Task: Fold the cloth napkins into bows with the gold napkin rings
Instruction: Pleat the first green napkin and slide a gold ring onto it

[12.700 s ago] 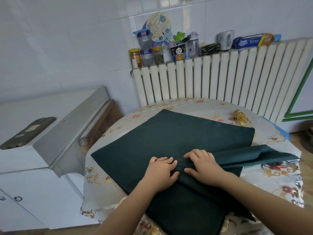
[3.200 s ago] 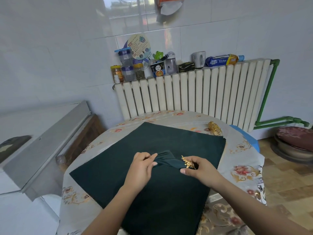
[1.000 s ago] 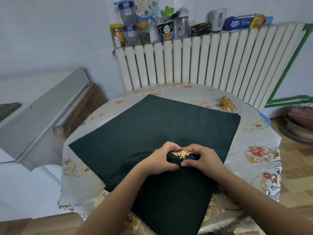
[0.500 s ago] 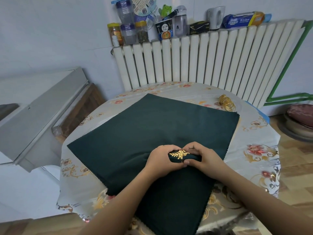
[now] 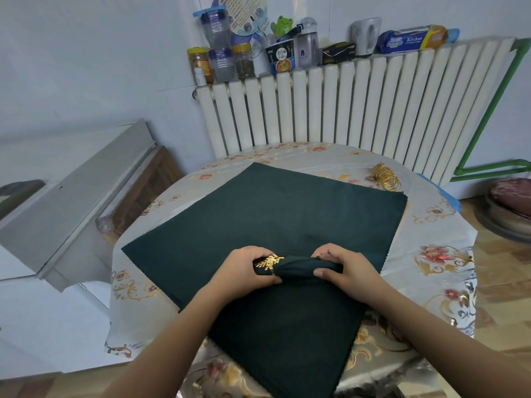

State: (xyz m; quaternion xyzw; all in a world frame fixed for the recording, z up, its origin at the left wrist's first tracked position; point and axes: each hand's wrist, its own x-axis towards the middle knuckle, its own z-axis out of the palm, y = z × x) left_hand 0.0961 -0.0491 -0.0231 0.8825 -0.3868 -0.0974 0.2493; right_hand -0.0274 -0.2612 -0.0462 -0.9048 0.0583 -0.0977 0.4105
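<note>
Two hands: both reach in from the lower edge and meet over the middle of the table (image 5: pixel 448 225), forearms bare.
Left hand (image 5: pixel 244 270): fingers curled over the left end of the rolled napkin (image 5: pixel 296 268), thumb underneath near the front; it grips the roll just where the gold napkin ring (image 5: pixel 268 262) sits.
Right hand (image 5: pixel 346 272): fingers curled over the right end of the same roll, thumb pressed on its front side; the grip is closed on the cloth.
Rolled napkin: one, dark green, lying left to right between the two hands, on top of the flat cloth; the ring with its gold leaf ornament is around its left end, touching the left hand's fingers.
Flat napkins (image 5: pixel 273 214): dark green, spread as a square on the table under the hands (how many layers I cannot tell).
Spare rings (image 5: pixel 386 176): one small heap of thin gold rings at the far right of the table, just beyond the far right corner of the cloth; the number cannot be counted.
Tablecloth: pale, with red flowers and gold scrolls.
Radiator (image 5: pixel 359 107): white, behind the table, with things along its top.
Jars and bottles (image 5: pixel 221 56): several at the left of the top, labels too small to read.
Noodle cup (image 5: pixel 281 57): one, printed characters not readable.
Blue roll (image 5: pixel 411 40): one, at the right, with the word "Kitchen".
</note>
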